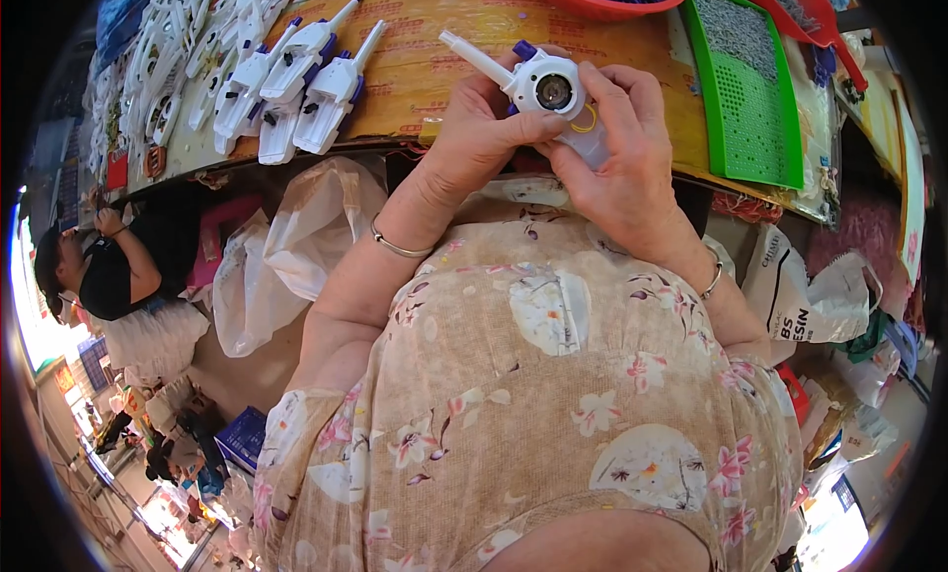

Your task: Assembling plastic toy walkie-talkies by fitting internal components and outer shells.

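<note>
Over the near edge of the table, a white toy walkie-talkie housing (526,86) is between my two hands. It has a stubby antenna pointing up and left, a purple knob on top and a round dark metallic part set in its face. My left hand (476,133) is closed around its left side, the thumb lying below the round part. My right hand (632,143) grips the right side, fingertips at the rim of the round part. A thin yellow loop (585,118) shows beside the right fingers; its kind I cannot make out. The housing's underside is hidden.
Several similar white housings (331,103) with purple knobs lie at the left, beside a pile of white plastic parts (163,64). At the back stands a red bowl (602,6) of purple pieces. A green tray (758,138) with small grey pieces sits right, near a red scoop (851,61).
</note>
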### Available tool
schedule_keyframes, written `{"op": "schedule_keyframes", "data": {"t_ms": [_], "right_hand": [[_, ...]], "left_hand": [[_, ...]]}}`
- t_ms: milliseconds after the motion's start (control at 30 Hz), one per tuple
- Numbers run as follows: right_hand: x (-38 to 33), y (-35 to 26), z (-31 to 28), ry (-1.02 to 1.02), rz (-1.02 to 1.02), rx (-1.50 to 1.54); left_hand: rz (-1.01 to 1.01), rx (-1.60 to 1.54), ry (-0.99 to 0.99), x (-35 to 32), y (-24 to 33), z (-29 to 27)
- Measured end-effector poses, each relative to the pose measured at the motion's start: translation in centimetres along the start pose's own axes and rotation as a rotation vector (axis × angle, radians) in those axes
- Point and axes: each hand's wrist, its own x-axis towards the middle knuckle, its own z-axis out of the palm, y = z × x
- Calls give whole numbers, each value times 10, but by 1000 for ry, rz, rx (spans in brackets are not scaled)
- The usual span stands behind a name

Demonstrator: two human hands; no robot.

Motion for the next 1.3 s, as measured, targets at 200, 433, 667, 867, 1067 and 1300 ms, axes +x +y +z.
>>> {"op": "schedule_keyframes", "data": {"t_ms": [200,433,667,867,1067,1300], "right_hand": [[1,2,1,10,-24,-17],[1,4,3,34,-42,-42],[-4,7,9,93,-94,-35],[-6,8,10,132,-163,-37],[-4,12,15,140,-70,123],[1,7,8,48,70,217]], "left_hand": [[-8,16,18,1,-2,0],[14,93,37,3,-1,5],[145,215,51,2,-1,9],[193,253,41,-1,1,12],[176,270,105,-2,3,14],[43,242,217,-2,6,12]]}}
